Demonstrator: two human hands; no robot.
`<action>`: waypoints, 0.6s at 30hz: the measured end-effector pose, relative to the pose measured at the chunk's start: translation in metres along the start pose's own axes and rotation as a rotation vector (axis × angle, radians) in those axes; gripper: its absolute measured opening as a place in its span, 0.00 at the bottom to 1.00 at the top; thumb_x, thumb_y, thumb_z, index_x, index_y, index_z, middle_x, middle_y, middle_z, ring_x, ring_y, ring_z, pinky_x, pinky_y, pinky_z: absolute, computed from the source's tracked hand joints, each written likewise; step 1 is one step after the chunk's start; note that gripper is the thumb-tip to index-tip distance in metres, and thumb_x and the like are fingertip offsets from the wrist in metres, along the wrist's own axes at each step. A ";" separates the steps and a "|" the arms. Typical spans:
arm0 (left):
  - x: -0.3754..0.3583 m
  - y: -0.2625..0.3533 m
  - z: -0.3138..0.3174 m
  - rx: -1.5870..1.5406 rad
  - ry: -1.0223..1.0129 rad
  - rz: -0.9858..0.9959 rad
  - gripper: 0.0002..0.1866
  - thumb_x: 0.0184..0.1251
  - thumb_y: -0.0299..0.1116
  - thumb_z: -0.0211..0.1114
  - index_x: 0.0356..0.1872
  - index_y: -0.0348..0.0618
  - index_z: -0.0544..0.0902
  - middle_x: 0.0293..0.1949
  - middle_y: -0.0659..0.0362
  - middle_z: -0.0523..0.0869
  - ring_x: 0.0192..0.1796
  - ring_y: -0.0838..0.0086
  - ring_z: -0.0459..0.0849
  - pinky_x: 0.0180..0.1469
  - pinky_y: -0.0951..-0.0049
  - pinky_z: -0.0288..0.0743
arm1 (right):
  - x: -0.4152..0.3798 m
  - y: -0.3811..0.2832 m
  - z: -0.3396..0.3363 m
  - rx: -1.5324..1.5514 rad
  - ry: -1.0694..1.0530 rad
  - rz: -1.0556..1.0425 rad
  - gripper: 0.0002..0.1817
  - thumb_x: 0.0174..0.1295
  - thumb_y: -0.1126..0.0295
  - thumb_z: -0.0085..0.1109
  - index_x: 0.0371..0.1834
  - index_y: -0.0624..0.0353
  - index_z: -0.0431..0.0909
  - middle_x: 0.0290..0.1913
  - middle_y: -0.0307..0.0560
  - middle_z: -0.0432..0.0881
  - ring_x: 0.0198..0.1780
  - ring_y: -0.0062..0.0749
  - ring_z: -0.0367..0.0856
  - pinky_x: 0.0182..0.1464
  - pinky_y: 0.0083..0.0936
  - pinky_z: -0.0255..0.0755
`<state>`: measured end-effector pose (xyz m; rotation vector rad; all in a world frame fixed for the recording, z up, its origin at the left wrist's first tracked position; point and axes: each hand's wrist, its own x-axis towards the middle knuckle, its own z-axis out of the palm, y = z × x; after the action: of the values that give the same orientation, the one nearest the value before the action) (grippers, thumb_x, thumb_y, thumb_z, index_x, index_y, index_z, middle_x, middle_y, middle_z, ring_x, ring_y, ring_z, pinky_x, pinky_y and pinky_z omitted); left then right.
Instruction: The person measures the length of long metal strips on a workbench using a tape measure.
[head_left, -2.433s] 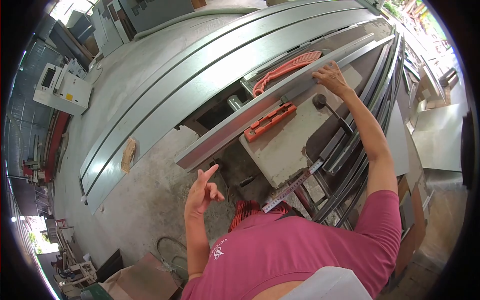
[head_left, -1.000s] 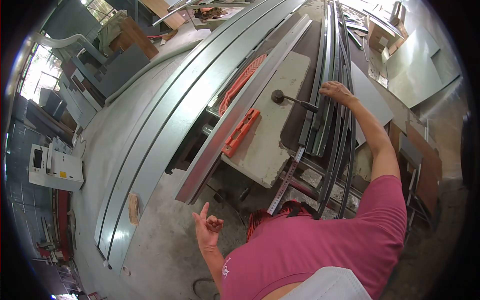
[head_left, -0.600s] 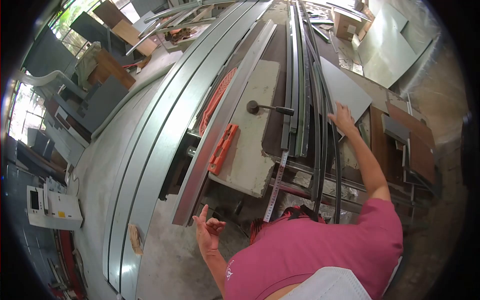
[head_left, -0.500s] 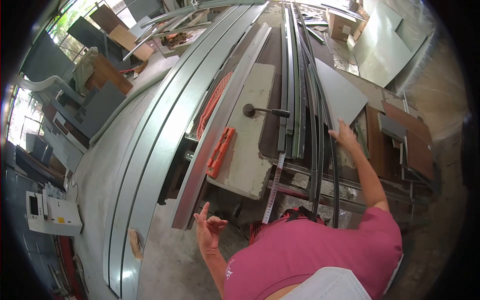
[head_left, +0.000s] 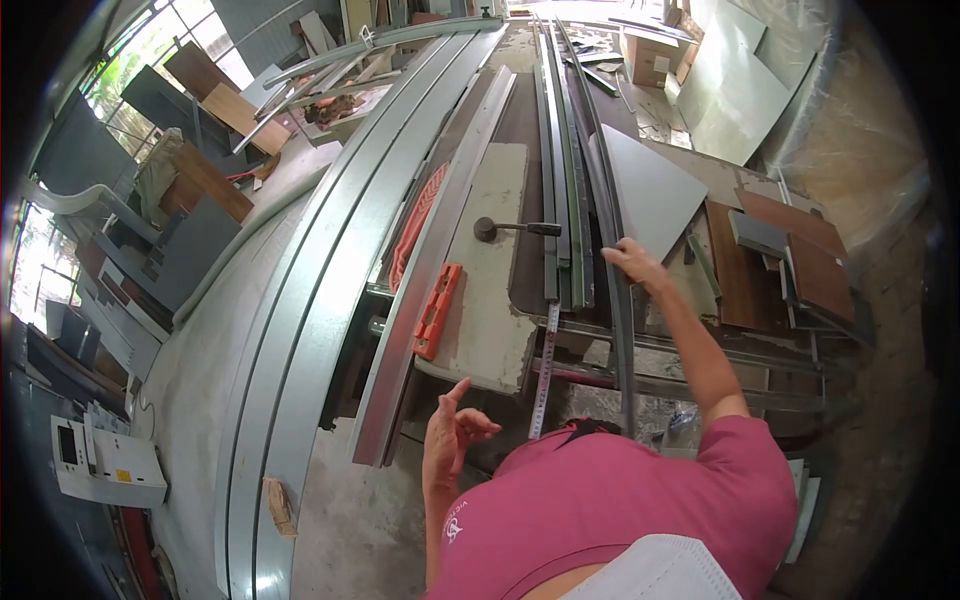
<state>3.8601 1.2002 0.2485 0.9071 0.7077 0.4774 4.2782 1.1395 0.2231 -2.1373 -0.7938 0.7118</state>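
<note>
My right hand (head_left: 632,262) reaches forward and closes over a long dark metal strip (head_left: 598,150) that lies lengthwise along the right side of the saw table (head_left: 497,300). Several similar strips (head_left: 558,180) lie just left of it. My left hand (head_left: 452,430) hangs in the air below the table's near edge, forefinger up and the other fingers loosely curled, holding nothing. A tape measure (head_left: 543,370) hangs off the table edge between my hands. A long grey metal profile (head_left: 440,250) lies across the table's left side.
An orange tool (head_left: 437,310) and an orange guard (head_left: 417,225) sit by the profile. A black-handled lever (head_left: 505,230) lies on the table. A grey panel (head_left: 650,190) and brown boards (head_left: 790,270) are stacked right. Long metal channels (head_left: 310,300) lie on the floor left.
My right hand left the profile, swept right across the strips, then came back left and closed on one strip. My left hand rose slightly. The view turned to the right.
</note>
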 end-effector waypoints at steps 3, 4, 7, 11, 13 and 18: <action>0.000 0.004 0.013 0.049 -0.075 -0.014 0.39 0.68 0.60 0.44 0.66 0.33 0.58 0.25 0.56 0.82 0.32 0.69 0.84 0.35 0.74 0.76 | 0.015 0.019 0.028 -0.353 -0.015 -0.011 0.22 0.59 0.49 0.57 0.36 0.61 0.73 0.31 0.52 0.80 0.31 0.40 0.81 0.34 0.38 0.73; -0.001 0.002 0.012 0.084 -0.095 0.001 0.40 0.67 0.61 0.44 0.66 0.35 0.58 0.25 0.58 0.83 0.32 0.68 0.85 0.35 0.73 0.76 | 0.018 0.032 0.034 -0.400 0.214 -0.016 0.22 0.58 0.49 0.56 0.36 0.59 0.73 0.33 0.52 0.81 0.34 0.45 0.81 0.38 0.41 0.72; -0.007 -0.004 0.000 0.048 -0.070 -0.012 0.39 0.67 0.61 0.45 0.66 0.36 0.59 0.25 0.58 0.83 0.33 0.67 0.85 0.36 0.72 0.76 | 0.019 0.063 0.033 -0.378 0.478 0.052 0.22 0.59 0.48 0.54 0.38 0.59 0.74 0.40 0.55 0.81 0.45 0.51 0.79 0.45 0.45 0.71; -0.019 -0.009 -0.020 0.040 0.006 -0.027 0.39 0.67 0.61 0.45 0.66 0.37 0.59 0.26 0.58 0.83 0.33 0.67 0.85 0.36 0.73 0.75 | 0.020 0.065 0.032 -0.442 0.358 0.151 0.24 0.58 0.48 0.54 0.41 0.61 0.75 0.45 0.59 0.80 0.51 0.54 0.76 0.50 0.46 0.69; -0.027 -0.006 -0.027 0.009 0.006 0.004 0.36 0.68 0.58 0.47 0.65 0.36 0.60 0.28 0.58 0.84 0.34 0.68 0.86 0.37 0.75 0.77 | 0.027 0.052 0.030 -0.576 0.245 0.228 0.24 0.57 0.50 0.55 0.43 0.61 0.78 0.49 0.60 0.78 0.54 0.55 0.75 0.53 0.45 0.68; -0.049 0.005 -0.048 0.003 0.047 0.072 0.36 0.68 0.58 0.47 0.65 0.37 0.61 0.28 0.58 0.84 0.34 0.69 0.86 0.37 0.75 0.77 | 0.038 0.052 0.004 -0.474 0.271 0.139 0.21 0.56 0.54 0.49 0.39 0.61 0.81 0.37 0.59 0.82 0.44 0.47 0.81 0.47 0.40 0.73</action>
<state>3.7915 1.1967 0.2497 0.9292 0.7203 0.5633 4.3163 1.1407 0.1708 -2.6653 -0.7213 0.3052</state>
